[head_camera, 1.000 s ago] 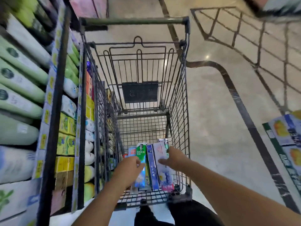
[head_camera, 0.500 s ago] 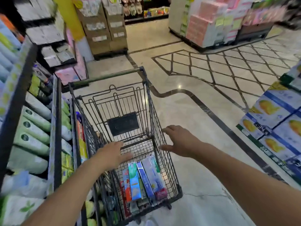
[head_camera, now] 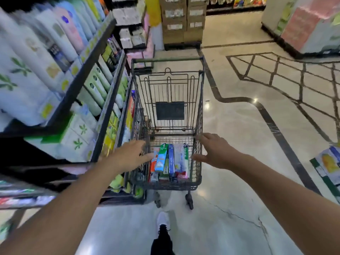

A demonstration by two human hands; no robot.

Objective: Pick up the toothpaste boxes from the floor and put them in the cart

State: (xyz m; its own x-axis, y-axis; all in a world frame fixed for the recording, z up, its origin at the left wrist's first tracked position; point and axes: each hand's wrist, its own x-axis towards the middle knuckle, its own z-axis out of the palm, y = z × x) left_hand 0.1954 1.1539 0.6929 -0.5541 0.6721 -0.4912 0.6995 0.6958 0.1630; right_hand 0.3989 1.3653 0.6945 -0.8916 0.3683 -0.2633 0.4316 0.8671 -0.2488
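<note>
1. Shelving unit (head_camera: 103,100), far left of the left hand: tiers stocked with blurred white, pink and green packs; green-and-white cartons on the tier nearest the hand; yellow items low down beside the cart.
2. Left hand (head_camera: 131,156): fingers straight and loosely spread, holding nothing, at the cart's left wire wall, fingertips pointing in toward the boxes.
3. Cart (head_camera: 199,100): dark wire basket between the two hands, standing on the floor, green-grey handle bar at the far end, dark panel on the folded child-seat flap.
4. Toothpaste boxes (head_camera: 171,161): inside the cart at its near end, between both hands and below them; lying side by side lengthwise, including a green-and-blue box, a dark blue one, a pale one, and red-ended ones beneath.
5. Right hand (head_camera: 214,153): fingers extended and apart, holding nothing, at the cart's right wall; whether it touches the wire cannot be told.
6. Stacked cartons (head_camera: 329,166), far right of the right hand: blue-and-white with yellow print.
</note>
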